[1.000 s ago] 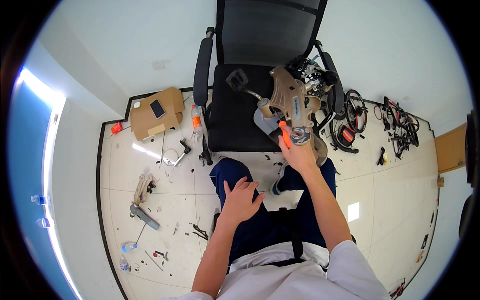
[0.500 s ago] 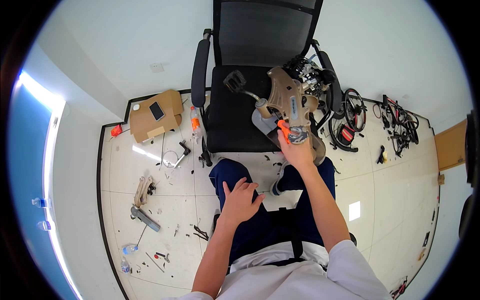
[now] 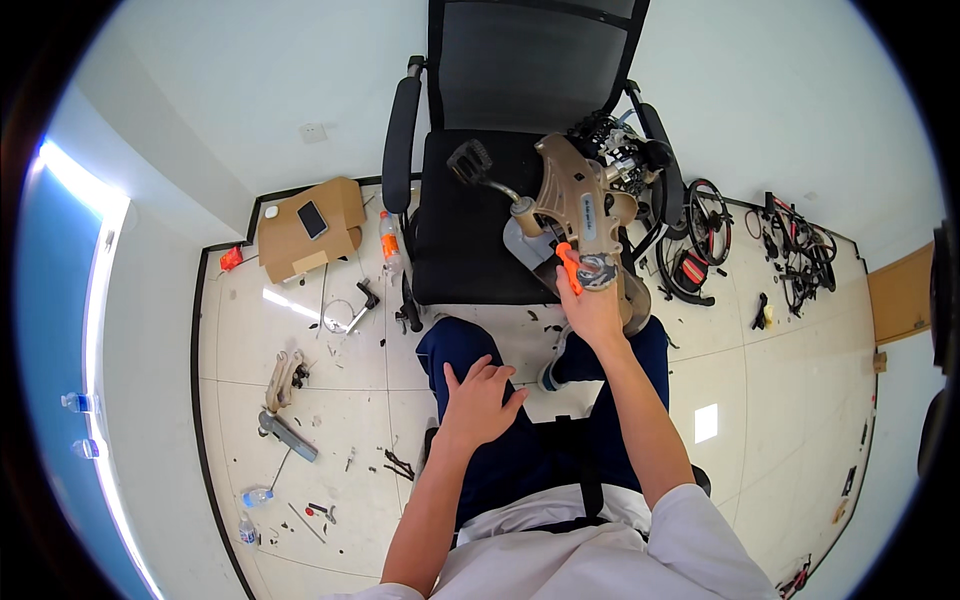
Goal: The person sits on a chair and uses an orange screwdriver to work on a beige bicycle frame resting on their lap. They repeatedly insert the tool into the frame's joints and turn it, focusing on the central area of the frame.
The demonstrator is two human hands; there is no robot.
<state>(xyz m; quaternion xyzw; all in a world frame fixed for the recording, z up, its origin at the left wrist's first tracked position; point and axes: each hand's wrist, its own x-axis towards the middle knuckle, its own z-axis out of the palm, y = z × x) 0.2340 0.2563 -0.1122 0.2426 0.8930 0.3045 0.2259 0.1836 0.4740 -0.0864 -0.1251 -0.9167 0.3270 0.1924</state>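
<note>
My right hand (image 3: 592,312) is closed around the orange handle of a screwdriver (image 3: 568,268). The handle is against a beige bicycle frame part (image 3: 572,190) lying on the black office chair (image 3: 455,240); the tool's tip is hard to make out. A crank arm with a black pedal (image 3: 470,160) sticks out from the frame part toward the left. Spread-fingered, my left hand (image 3: 483,405) rests on my left thigh and holds nothing.
Black and silver bike parts (image 3: 625,150) sit at the seat's right. A bottle (image 3: 389,240) stands left of the chair, near cardboard (image 3: 330,220) bearing a phone (image 3: 312,220). Wheels (image 3: 708,220) lean at the right wall. A fork (image 3: 285,385) and small scraps lie on the left floor.
The orange handle has shifted slightly lower and tilted a little in my right hand. My left hand stays on the thigh.
</note>
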